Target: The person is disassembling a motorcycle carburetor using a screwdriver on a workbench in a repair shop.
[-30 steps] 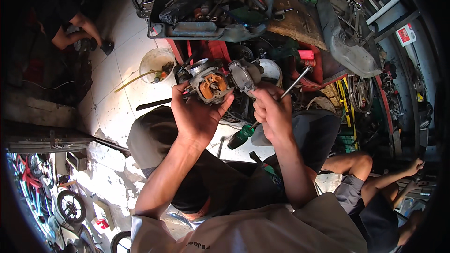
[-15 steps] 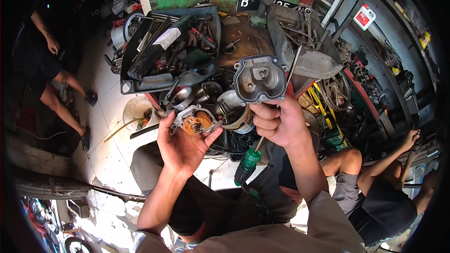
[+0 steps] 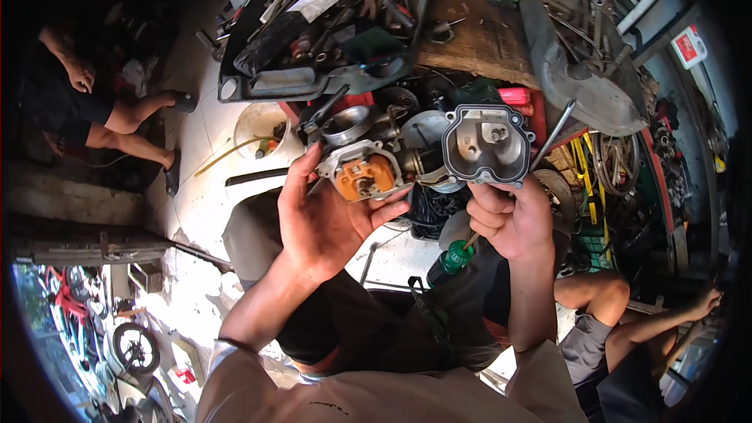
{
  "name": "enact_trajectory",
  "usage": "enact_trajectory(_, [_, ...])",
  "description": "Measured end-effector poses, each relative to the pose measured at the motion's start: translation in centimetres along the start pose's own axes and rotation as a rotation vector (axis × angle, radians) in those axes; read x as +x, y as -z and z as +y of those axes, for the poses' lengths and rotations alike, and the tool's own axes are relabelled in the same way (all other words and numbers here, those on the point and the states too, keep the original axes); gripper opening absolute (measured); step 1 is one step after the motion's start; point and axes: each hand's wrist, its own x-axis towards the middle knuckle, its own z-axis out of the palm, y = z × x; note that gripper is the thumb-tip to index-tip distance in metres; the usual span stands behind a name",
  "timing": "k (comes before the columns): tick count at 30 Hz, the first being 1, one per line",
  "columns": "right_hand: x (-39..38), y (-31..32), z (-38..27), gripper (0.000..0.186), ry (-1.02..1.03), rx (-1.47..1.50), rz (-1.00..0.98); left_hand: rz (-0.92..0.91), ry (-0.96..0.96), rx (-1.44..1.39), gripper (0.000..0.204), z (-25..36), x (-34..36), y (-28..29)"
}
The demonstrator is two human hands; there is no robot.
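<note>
My left hand (image 3: 317, 227) cradles a carburetor (image 3: 394, 163), its underside facing up and an orange-brown float (image 3: 364, 175) showing inside the metal rim. The thumb is on one side of it and the fingers are curled beneath the other. Pinched in my right hand (image 3: 515, 221) is the detached float bowl (image 3: 499, 158), a grey metal cup with a dark gasket line round its rim, its hollow side toward me. That same hand also keeps hold of a screwdriver (image 3: 450, 262); its green handle hangs below the fist and its shaft sticks up past the bowl. The two parts are apart.
A dark tray (image 3: 270, 82) heaped with tools lies beyond my left hand, beside a wooden board (image 3: 478, 35). A grey plastic tray (image 3: 599, 98) holds more metal pieces. On the floor stands a white bucket (image 3: 247, 119) with a yellow tube. Other people sit at the left and right.
The view has tilted downward, so the bench sits higher in it. The carburetor has risen relative to the bowl, and the two are now nearly level. Both hands keep their holds.
</note>
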Motion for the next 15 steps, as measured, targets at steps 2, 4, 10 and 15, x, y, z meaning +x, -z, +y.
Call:
enact_trajectory(2, [0.03,-0.63,0.33,0.016,-0.021,-0.090,0.079,0.025,-0.008,0.004,0.069,0.07,0.14,-0.16])
enact_trajectory(4, [-0.08,-0.47,0.69,0.016,-0.049,-0.094,0.084,0.042,0.018,-0.071,0.068,0.10,0.33,-0.13])
enact_trajectory(10, [0.03,-0.18,0.86,0.015,-0.041,-0.077,0.124,0.009,0.020,-0.096,0.068,-0.09,0.60,-0.06])
enact_trajectory(15, [0.18,-0.18,0.78,0.012,0.001,-0.131,0.181,0.029,0.049,-0.124,0.069,-0.30,0.97,-0.51])
